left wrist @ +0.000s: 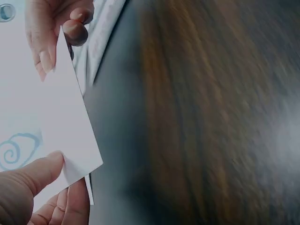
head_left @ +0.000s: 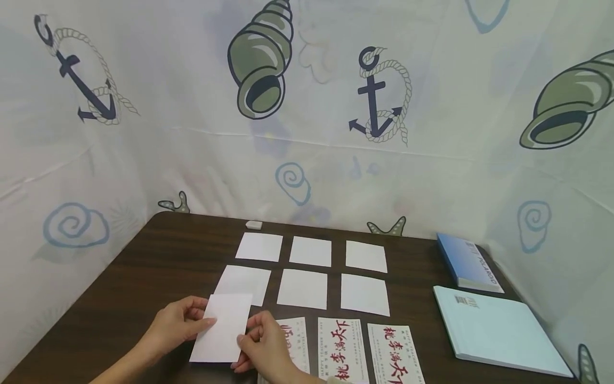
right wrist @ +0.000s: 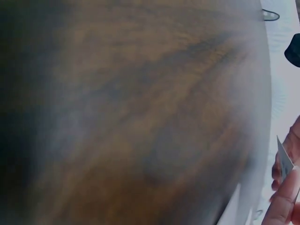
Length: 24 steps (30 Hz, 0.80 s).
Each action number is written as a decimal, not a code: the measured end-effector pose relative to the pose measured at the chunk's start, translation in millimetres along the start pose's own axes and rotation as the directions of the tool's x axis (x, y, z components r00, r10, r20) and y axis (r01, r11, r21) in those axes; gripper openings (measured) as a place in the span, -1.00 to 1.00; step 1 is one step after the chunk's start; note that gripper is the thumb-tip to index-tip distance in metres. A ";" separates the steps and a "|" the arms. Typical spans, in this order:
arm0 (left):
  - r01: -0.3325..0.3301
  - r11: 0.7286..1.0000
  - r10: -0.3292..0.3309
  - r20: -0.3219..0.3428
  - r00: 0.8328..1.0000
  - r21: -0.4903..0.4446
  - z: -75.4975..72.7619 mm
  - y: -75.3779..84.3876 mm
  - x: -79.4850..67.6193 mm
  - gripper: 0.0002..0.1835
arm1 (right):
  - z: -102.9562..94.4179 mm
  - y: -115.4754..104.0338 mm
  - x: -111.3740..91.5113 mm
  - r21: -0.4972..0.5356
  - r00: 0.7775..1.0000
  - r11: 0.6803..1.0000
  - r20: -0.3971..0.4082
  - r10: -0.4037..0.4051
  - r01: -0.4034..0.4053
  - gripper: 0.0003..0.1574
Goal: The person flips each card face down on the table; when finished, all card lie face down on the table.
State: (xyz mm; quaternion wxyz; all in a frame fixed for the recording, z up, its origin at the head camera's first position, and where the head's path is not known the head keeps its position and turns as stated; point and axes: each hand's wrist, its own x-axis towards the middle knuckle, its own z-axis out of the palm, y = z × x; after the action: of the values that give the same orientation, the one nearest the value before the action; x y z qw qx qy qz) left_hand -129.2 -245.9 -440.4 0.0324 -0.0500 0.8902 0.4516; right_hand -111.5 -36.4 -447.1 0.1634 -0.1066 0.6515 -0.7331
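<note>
Both hands hold one blank white card [head_left: 223, 325] up over the near left part of the table. My left hand [head_left: 175, 325] pinches its left edge, thumb on the face and fingers behind, as the left wrist view shows with the thumb [left wrist: 44, 173] on the card. My right hand [head_left: 268, 346] grips the lower right edge between thumb and fingers. In the right wrist view only the card's thin edge [right wrist: 284, 159] shows beside the right thumb [right wrist: 281, 197]. The held card overlaps a white card [head_left: 244, 280] lying behind it.
Several white cards, such as this one [head_left: 302, 288], lie in two rows. Nearer are three cards printed with red characters [head_left: 339, 349], the left one partly hidden by my right hand. A blue box [head_left: 465, 261] and pale book [head_left: 503, 330] lie right; a small white block [head_left: 253, 225] sits at the back.
</note>
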 end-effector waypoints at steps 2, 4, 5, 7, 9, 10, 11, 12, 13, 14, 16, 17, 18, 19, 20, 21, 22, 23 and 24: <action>-0.014 0.998 0.015 -0.022 1.000 0.063 0.9 -1.4 1.0 -0.47 | -0.1 4.3 1.7 0.005 1.000 1.000 0.005 0.027 -0.027 -0.70; -0.032 0.992 0.036 -0.029 0.999 0.120 1.5 -3.3 1.0 -0.50 | 0.4 8.0 2.7 0.008 0.998 0.998 0.009 0.069 -0.069 -0.70; -0.043 0.988 0.047 -0.029 0.998 0.145 1.8 -4.4 0.8 -0.51 | 0.7 9.4 3.0 0.006 0.996 0.996 0.011 0.091 -0.091 -0.70; -0.077 0.979 0.084 -0.027 0.996 0.189 2.1 -6.8 0.0 -0.53 | 1.3 11.7 3.3 0.003 0.992 0.992 0.020 0.128 -0.128 -0.69; -0.102 0.967 0.113 -0.033 0.993 0.232 2.6 -9.0 -0.8 -0.56 | 1.9 12.8 2.9 -0.002 0.987 0.988 0.033 0.157 -0.157 -0.67; -0.110 0.964 0.123 -0.036 0.992 0.244 3.3 -9.9 -0.8 -0.57 | 1.7 12.8 2.5 -0.005 0.985 0.986 0.040 0.165 -0.165 -0.66; -0.124 0.958 0.138 -0.037 0.990 0.258 3.8 -10.8 -0.7 -0.57 | 1.4 12.7 2.1 -0.003 0.984 0.986 0.047 0.169 -0.169 -0.65; -0.134 0.953 0.150 -0.040 0.988 0.271 4.3 -11.5 -0.6 -0.58 | 1.0 12.3 1.7 -0.001 0.983 0.985 0.055 0.173 -0.173 -0.63; -0.141 0.949 0.159 -0.041 0.986 0.282 4.8 -12.1 -0.4 -0.58 | 0.5 11.6 1.1 -0.005 0.982 0.984 0.064 0.177 -0.177 -0.62; -0.141 0.947 0.160 -0.045 0.986 0.288 5.3 -12.4 -0.1 -0.59 | -0.5 10.8 0.6 -0.009 0.981 0.984 0.075 0.181 -0.181 -0.62; -0.156 0.942 0.175 -0.038 0.984 0.298 5.8 -13.0 0.5 -0.58 | -3.6 8.7 -0.7 -0.029 0.978 0.982 0.093 0.187 -0.186 -0.62; -0.164 0.938 0.183 -0.032 0.983 0.304 5.9 -13.1 0.6 -0.58 | -6.2 7.3 -1.3 -0.043 0.977 0.982 0.096 0.190 -0.186 -0.62; -0.164 0.938 0.181 -0.027 0.983 0.304 6.1 -12.8 0.6 -0.58 | -9.8 5.1 -1.4 -0.060 0.977 0.980 0.095 0.193 -0.188 -0.62; -0.165 0.937 0.181 -0.024 0.983 0.308 6.4 -12.5 1.1 -0.58 | -14.4 3.0 -1.0 -0.075 0.979 0.981 0.088 0.184 -0.178 -0.63; -0.165 0.936 0.181 -0.022 0.983 0.310 6.5 -12.0 1.4 -0.57 | -20.3 0.3 -0.4 -0.100 0.983 0.982 0.076 0.167 -0.159 -0.63; -0.171 0.933 0.186 -0.017 0.982 0.316 6.4 -11.4 1.7 -0.57 | -27.6 -2.9 1.1 -0.137 0.987 0.981 0.058 0.149 -0.140 -0.64; -0.167 0.932 0.182 -0.015 0.983 0.323 6.2 -10.5 1.8 -0.56 | -35.9 -5.8 2.9 -0.175 0.991 0.977 0.037 0.131 -0.123 -0.65; -0.166 0.930 0.180 -0.015 0.983 0.327 6.0 -10.0 1.9 -0.55 | -44.9 -8.9 4.6 -0.220 0.994 0.970 0.020 0.110 -0.103 -0.65; -0.163 0.929 0.177 -0.014 0.984 0.333 5.5 -9.6 1.9 -0.55 | -55.0 -11.5 6.3 -0.274 0.996 0.958 0.012 0.086 -0.080 -0.65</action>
State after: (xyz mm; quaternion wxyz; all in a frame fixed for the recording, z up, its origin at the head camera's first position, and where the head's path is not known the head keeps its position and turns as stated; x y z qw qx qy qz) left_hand -129.9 -247.2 -451.5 -0.0186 0.0234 0.9547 0.2960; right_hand -138.8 12.9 -443.1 0.1855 -0.1093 0.7485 -0.6272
